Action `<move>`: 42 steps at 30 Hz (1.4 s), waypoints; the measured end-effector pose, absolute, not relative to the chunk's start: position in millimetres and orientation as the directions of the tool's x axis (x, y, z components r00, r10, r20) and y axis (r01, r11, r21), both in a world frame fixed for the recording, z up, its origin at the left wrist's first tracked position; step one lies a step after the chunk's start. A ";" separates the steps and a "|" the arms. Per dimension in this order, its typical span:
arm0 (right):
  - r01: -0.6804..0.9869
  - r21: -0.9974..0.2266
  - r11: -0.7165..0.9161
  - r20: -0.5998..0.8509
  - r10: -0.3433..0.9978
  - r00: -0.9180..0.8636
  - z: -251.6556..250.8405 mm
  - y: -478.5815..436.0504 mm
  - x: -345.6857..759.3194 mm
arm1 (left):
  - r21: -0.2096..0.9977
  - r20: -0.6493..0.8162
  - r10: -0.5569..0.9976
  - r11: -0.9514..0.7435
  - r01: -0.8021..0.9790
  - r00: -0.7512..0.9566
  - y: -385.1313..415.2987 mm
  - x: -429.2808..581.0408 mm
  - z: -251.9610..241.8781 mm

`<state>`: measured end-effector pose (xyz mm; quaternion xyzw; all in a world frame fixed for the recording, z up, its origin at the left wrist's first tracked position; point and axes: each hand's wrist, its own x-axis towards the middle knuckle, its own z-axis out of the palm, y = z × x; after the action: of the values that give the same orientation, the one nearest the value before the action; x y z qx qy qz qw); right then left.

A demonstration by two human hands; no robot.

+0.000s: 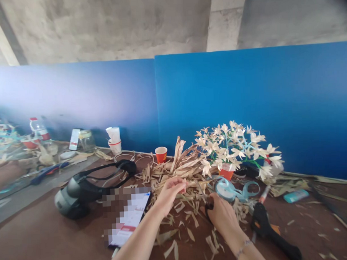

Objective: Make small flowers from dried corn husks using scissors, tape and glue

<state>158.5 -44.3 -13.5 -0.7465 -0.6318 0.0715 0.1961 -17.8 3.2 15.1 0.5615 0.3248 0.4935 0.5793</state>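
My left hand [171, 193] is closed in a pinch above the scattered husk scraps. Whatever its fingertips hold is too small to make out. To its right, my right hand [221, 216] grips scissors [208, 208] by their dark handles, the blades pointing away from me toward the left fingertips. Dried corn husks [183, 164] lie in a heap just beyond both hands. A bunch of cream husk flowers [234, 144] on green and blue stems stands in a red paper cup [226, 171]. Light blue ribbon [226, 189] lies on a roll beside my right hand.
A black glue gun [270, 229] rests at right, near a turquoise packet [296, 196]. At left are a phone [130, 220] and a headset [75, 197]. Another red cup [161, 155] stands by the blue partition [246, 88]. Another person's hand [5, 173] shows far left.
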 end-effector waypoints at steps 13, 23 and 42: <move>0.899 -0.424 -0.110 0.081 0.984 0.158 -10.0 -48.2 157.4 | 0.956 0.226 0.933 -0.267 0.118 0.279 8.4 -14.2 7.3; 0.920 -0.382 -0.090 0.079 0.988 0.129 -7.3 -51.8 154.6 | 0.865 0.360 0.877 -0.442 0.237 0.318 1.5 -9.2 2.6; 0.954 -0.284 -0.098 0.157 0.977 0.147 -1.8 -57.5 152.3 | 0.731 0.444 0.830 -0.553 0.400 0.337 1.7 -9.2 -1.0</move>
<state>152.3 -57.5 -1.8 -0.7400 -0.6523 0.0355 0.1603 -9.2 1.7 -1.0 0.7760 0.3963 0.4175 0.2577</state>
